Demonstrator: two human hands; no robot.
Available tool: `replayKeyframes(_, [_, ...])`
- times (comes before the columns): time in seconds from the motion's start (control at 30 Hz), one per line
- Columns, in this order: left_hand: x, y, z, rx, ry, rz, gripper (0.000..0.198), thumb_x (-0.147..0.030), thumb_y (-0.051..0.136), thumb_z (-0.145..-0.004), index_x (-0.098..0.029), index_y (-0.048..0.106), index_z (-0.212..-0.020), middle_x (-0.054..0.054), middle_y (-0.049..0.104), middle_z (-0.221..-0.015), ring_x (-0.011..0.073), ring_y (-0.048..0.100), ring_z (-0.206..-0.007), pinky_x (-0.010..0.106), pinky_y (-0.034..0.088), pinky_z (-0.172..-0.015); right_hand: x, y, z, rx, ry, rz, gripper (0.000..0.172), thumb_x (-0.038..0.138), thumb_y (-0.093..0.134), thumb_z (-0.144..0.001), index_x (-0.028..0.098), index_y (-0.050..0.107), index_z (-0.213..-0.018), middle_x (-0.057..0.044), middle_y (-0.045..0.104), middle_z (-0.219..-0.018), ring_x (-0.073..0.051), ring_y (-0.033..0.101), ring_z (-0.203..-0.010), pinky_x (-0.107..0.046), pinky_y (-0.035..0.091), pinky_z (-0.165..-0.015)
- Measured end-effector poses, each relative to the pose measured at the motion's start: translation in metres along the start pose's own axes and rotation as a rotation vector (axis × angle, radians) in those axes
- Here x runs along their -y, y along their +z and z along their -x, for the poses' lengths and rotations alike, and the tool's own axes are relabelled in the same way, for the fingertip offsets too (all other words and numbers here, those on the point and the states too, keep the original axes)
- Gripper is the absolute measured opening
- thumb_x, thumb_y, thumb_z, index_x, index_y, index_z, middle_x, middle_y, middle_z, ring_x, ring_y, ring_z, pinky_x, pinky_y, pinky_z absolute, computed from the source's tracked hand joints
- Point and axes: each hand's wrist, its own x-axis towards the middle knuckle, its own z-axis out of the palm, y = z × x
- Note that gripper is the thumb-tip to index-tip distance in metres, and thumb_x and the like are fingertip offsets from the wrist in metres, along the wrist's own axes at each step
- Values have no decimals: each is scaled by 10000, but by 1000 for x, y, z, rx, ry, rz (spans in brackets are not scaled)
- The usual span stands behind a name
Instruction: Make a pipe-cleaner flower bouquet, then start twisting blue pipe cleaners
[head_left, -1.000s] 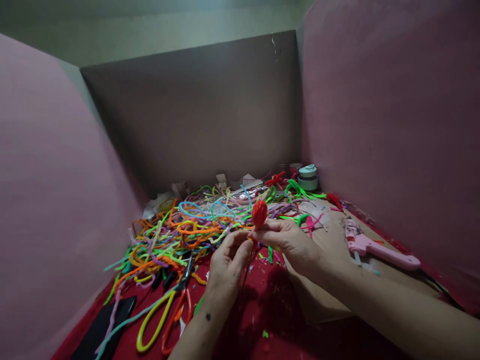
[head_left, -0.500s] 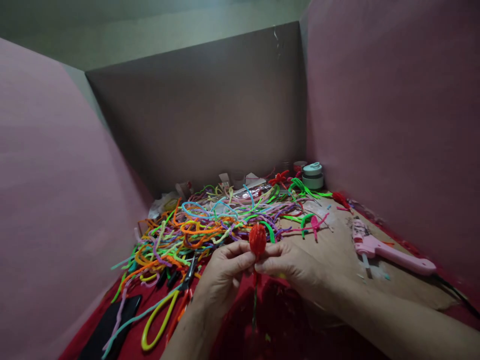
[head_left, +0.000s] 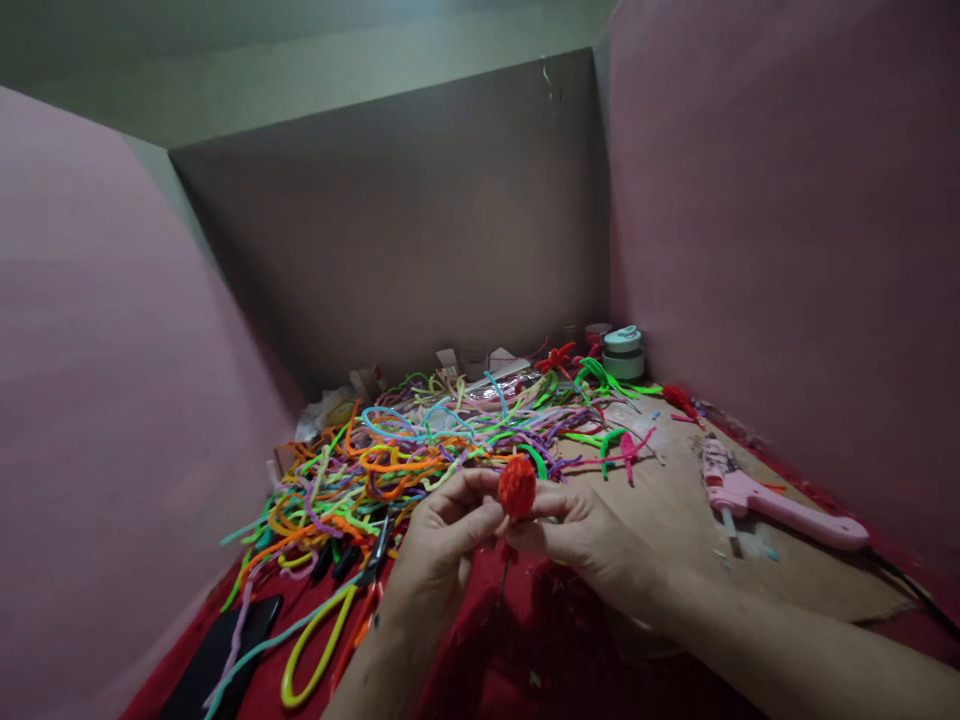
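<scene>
A red pipe-cleaner flower (head_left: 517,487) with a rounded, bud-like head is held upright between my two hands. Its thin dark stem (head_left: 504,582) hangs down below the fingers. My left hand (head_left: 454,530) pinches the base of the bud from the left, thumb and forefinger closed on it. From the right, my right hand (head_left: 566,530) grips the same base with its thumb and fingers. The fingertips partly hide the place where bud and stem meet.
Behind my hands lies a heap of coloured pipe cleaners (head_left: 420,455). Scissors (head_left: 375,560) and a black phone-like slab (head_left: 221,655) are at the left. At right, a pink glue gun (head_left: 780,510) rests on brown cardboard (head_left: 664,520). A mint-green jar (head_left: 623,352) stands behind.
The red flower has turned slightly, and its stem now slants a little to the left. Both hands keep their hold, with the fingers shifted slightly.
</scene>
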Motion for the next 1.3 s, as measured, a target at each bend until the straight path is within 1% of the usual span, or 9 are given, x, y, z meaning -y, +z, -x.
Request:
replayKeyframes(0.17, [-5, 2, 5, -87, 143, -19, 185, -206, 724, -647, -182, 674, -824, -5, 618, -740, 81, 528, -607, 182, 412, -558, -4, -3, 3, -80, -205, 299, 152, 363, 625, -773, 257, 733, -791, -22, 654, -853, -181, 525, -890, -350, 371, -865])
replayKeyframes(0.3, [-9, 2, 10, -105, 271, -68, 126, -179, 716, -659, -201, 683, -779, -18, 593, -742, 78, 518, -669, 168, 425, -606, -3, -5, 3, -130, -320, 495, 132, 330, 615, -792, 277, 730, -829, -17, 671, -824, -168, 520, -809, -357, 352, -836])
replayKeyframes(0.43, [-21, 8, 19, -34, 470, -226, 148, -120, 685, -690, -228, 690, -792, -16, 567, -786, 90, 511, -755, 175, 433, -677, -2, -5, 3, -129, -367, 545, 126, 290, 608, -803, 283, 723, -853, -8, 670, -820, -163, 514, -804, -346, 350, -812])
replayKeyframes(0.57, [-39, 20, 27, 27, 577, -460, 216, -87, 656, -719, -265, 689, -838, -19, 564, -778, 97, 512, -773, 178, 429, -674, 0, -3, 4, -120, -372, 553, 120, 249, 603, -806, 272, 721, -802, -3, 670, -818, -159, 510, -802, -354, 342, -818])
replayKeyframes(0.83, [-66, 33, 27, 131, 563, -882, 90, -149, 598, -788, -214, 660, -791, 1, 572, -770, 117, 528, -742, 226, 422, -654, -2, -3, 5, -109, -392, 594, 135, 227, 590, -810, 236, 697, -728, 4, 655, -793, -157, 500, -817, -351, 339, -823])
replayKeyframes(0.93, [-69, 37, 26, 167, 618, -1015, 117, -134, 544, -823, -190, 609, -744, -5, 549, -739, 104, 507, -712, 213, 404, -638, -1, -3, 6, -112, -387, 596, 137, 228, 593, -807, 227, 688, -708, 2, 647, -783, -158, 490, -827, -340, 347, -812])
replayKeyframes(1.03, [-67, 41, 27, 131, 703, -1129, 145, -109, 497, -841, -182, 544, -725, -9, 520, -728, 98, 479, -694, 206, 387, -623, 0, -3, 6, -102, -386, 590, 132, 223, 598, -805, 230, 691, -712, 4, 648, -793, -155, 495, -826, -348, 336, -837])
replayKeyframes(1.13, [-65, 40, 31, 69, 720, -1134, 137, -115, 479, -849, -191, 516, -741, -7, 511, -753, 101, 474, -708, 205, 390, -633, 0, -4, 5, -110, -388, 568, 113, 218, 606, -800, 239, 700, -741, 6, 651, -801, -152, 498, -819, -353, 335, -841])
replayKeyframes(1.3, [-63, 29, 34, -42, 690, -962, 126, -142, 472, -856, -205, 526, -762, -15, 492, -738, 96, 472, -675, 190, 399, -597, -1, -5, 3, -132, -388, 554, 134, 231, 596, -803, 228, 694, -710, 3, 647, -769, -147, 494, -773, -355, 352, -819])
